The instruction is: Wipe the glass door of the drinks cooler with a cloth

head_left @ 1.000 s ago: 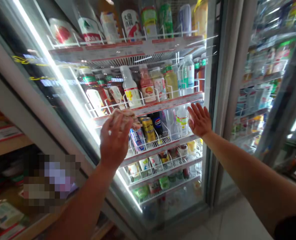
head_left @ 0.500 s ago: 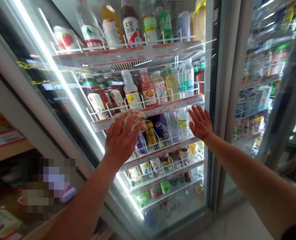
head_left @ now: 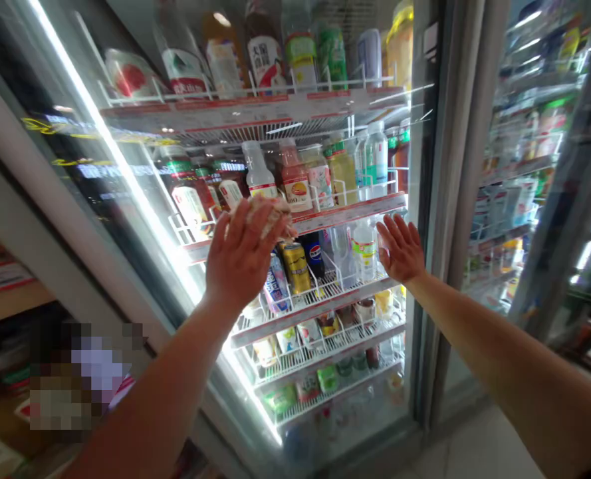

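Note:
My left hand presses a crumpled, pale pinkish cloth against the glass door of a drinks fridge. Its fingers lie over the cloth, which sticks out past the fingertips. Farther right, my right hand rests with spread fingers on or just before the glass, close to the door's right frame. It holds nothing. Behind the glass near the cloth stand a gold can and a dark blue Pepsi bottle.
Wire shelves with red-edged label strips carry several rows of bottles and cans. A bright light strip runs down the left side. At lower left is a wooden shelf with packaged goods. Another glass-fronted cooler stands at right.
My left hand and the cloth have shifted slightly up on the glass, baring more of the gold can. The right hand stays in nearly the same place. The view has moved a little.

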`<state>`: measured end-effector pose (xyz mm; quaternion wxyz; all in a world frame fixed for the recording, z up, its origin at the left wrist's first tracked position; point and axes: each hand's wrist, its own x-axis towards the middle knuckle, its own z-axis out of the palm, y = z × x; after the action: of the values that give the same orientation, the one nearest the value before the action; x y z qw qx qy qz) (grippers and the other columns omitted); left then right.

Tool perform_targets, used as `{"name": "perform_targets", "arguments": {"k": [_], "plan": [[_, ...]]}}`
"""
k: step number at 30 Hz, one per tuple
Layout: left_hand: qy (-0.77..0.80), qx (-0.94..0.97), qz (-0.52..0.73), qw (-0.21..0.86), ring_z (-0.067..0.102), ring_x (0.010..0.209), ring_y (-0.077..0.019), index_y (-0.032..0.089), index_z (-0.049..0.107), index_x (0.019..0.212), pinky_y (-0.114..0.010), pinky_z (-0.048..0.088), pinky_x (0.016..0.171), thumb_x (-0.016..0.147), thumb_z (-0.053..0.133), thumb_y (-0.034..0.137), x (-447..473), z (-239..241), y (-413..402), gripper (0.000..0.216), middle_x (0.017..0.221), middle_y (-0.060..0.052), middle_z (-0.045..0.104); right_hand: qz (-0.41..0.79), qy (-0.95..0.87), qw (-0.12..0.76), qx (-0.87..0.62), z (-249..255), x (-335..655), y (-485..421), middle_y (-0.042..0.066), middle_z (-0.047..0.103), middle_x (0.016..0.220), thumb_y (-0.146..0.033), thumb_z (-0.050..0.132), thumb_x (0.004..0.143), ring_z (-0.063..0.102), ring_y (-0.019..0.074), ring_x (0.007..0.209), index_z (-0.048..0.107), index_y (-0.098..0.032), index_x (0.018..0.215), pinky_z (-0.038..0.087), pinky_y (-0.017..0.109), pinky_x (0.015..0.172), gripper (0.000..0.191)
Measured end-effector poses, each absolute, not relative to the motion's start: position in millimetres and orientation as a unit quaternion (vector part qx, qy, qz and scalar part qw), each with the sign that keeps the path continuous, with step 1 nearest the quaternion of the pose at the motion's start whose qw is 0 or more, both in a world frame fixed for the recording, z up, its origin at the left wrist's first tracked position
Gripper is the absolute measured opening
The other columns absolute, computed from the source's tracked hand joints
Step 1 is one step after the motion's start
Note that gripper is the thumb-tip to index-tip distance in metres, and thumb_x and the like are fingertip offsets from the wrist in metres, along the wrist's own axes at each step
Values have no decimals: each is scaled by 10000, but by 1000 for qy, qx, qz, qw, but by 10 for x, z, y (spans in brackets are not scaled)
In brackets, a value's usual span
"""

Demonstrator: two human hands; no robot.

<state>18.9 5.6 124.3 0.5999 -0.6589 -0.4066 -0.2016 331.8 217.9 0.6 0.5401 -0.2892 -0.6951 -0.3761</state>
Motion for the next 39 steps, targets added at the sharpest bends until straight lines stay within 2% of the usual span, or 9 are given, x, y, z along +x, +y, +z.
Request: {"name": "perform_targets", "arguments": {"k": [4, 7, 10, 16, 21, 27, 33, 37, 39], "plan": [[-454, -610, -300, 577, 88, 1596, -339, 252, 355, 1588, -628, 250, 1255, 985, 539, 130, 195, 1316, 95, 642, 1705, -75, 237, -387, -685, 556, -270, 20, 3309, 2164, 43, 459, 1619, -375, 342, 1053, 379, 260, 1521, 109, -303, 1659, 277, 480, 1244, 653], [-403, -665, -246, 579, 73, 1603, -295, 266, 333, 1599, -566, 244, 1280, 977, 507, 90, 250, 1217, 149, 669, 1689, -60, 285, -379, -690, 550, -278, 14, 3306, 2172, 36, 437, 1634, -384, 338, 1054, 391, 266, 1514, 82, -321, 1658, 277, 489, 1243, 659], [-374, -695, -178, 588, 157, 1594, -258, 318, 311, 1604, -528, 287, 1270, 977, 452, 52, 251, 1264, 157, 696, 1670, -25, 331, -369, -696, 545, -286, -3, 3309, 2184, 33, 424, 1642, -387, 344, 1051, 396, 271, 1511, 67, -331, 1657, 274, 499, 1245, 668], [-428, -609, -292, 601, 136, 1595, -302, 321, 365, 1582, -600, 284, 1251, 968, 493, 76, 270, 1445, 170, 673, 1693, -38, 278, -353, -705, 544, -287, -23, 3325, 2196, 25, 378, 1667, -370, 381, 1040, 384, 275, 1518, 62, -340, 1655, 261, 502, 1251, 693], [-336, -723, -161, 582, 230, 1576, -239, 341, 407, 1552, -497, 317, 1265, 976, 466, 71, 404, 1327, 280, 639, 1631, 11, 412, -357, -702, 548, -283, -11, 3321, 2198, 23, 396, 1657, -364, 378, 1039, 387, 266, 1516, 77, -345, 1655, 245, 485, 1257, 685], [-413, -668, -255, 565, 226, 1576, -280, 349, 424, 1544, -574, 244, 1272, 968, 468, 76, 469, 1501, 297, 640, 1671, -11, 333, -382, -691, 543, -285, 1, 3315, 2191, 45, 458, 1620, -362, 377, 1037, 404, 264, 1507, 105, -317, 1658, 256, 474, 1250, 679], [-357, -740, -101, 561, 382, 1508, -231, 370, 437, 1529, -488, 335, 1253, 987, 491, 103, 545, 1382, 198, 607, 1634, 42, 402, -364, -701, 531, -307, -18, 3316, 2203, 40, 469, 1613, -384, 337, 1039, 396, 261, 1512, 191, -311, 1647, 241, 479, 1256, 630], [-429, -635, -229, 600, 349, 1518, -316, 332, 437, 1542, -582, 359, 1206, 982, 486, 86, 346, 1389, 97, 613, 1663, -36, 348, -363, -704, 527, -308, -3, 3319, 2186, 35, 462, 1617, -383, 341, 1038, 386, 260, 1517, 200, -309, 1646, 248, 474, 1253, 628], [-415, -641, -228, 604, 318, 1534, -323, 347, 420, 1551, -575, 363, 1204, 965, 507, 73, 246, 1319, 53, 653, 1664, -38, 346, -371, -698, 538, -293, 7, 3317, 2175, 37, 461, 1618, -376, 361, 1037, 388, 259, 1515, 169, -306, 1651, 257, 472, 1248, 647]]}}
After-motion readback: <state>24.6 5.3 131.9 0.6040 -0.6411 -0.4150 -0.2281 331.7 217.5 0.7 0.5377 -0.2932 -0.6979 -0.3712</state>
